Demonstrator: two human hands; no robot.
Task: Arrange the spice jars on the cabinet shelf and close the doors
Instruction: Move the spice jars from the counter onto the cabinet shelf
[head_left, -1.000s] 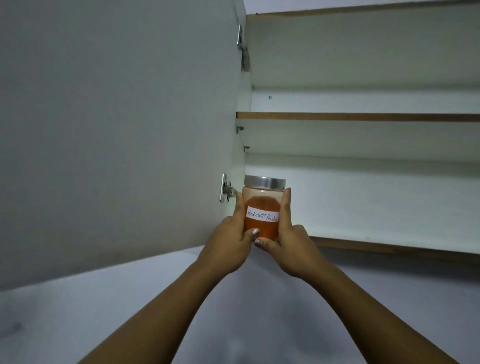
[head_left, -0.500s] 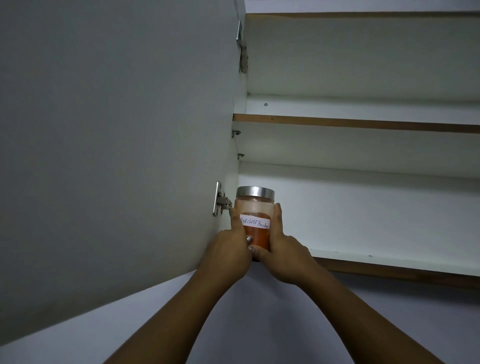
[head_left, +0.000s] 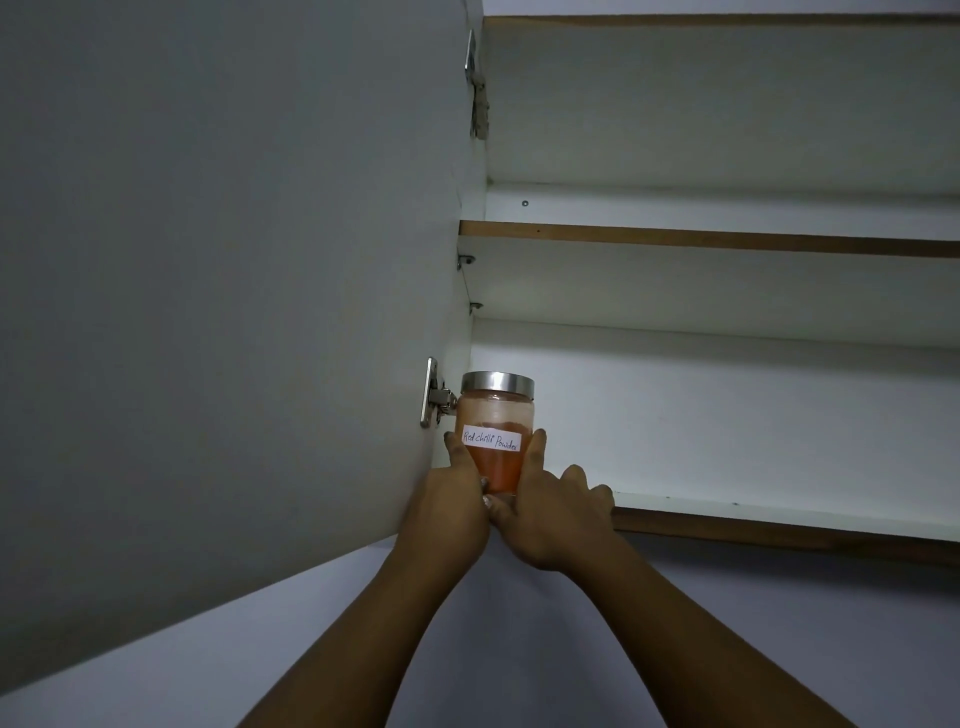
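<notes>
A glass spice jar (head_left: 496, 415) with a metal lid, orange powder and a handwritten label "Red chilli Powder" stands upright at the far left end of the lowest cabinet shelf (head_left: 779, 512). My left hand (head_left: 451, 506) grips its left side and my right hand (head_left: 550, 512) grips its right side, thumbs meeting under the label. The jar's base is hidden behind my fingers, so I cannot tell if it rests on the shelf. The right hand's outer fingers lie on the shelf's front edge.
The open left cabinet door (head_left: 234, 286) stands close to the jar's left, with a metal hinge (head_left: 434, 397) right beside it and another hinge (head_left: 478, 88) higher up. A second shelf (head_left: 727, 241) runs above. A pale wall (head_left: 519, 649) is below the cabinet.
Both hands have carried the jar up and back over the shelf edge into the left corner. The view has tilted up slightly.
</notes>
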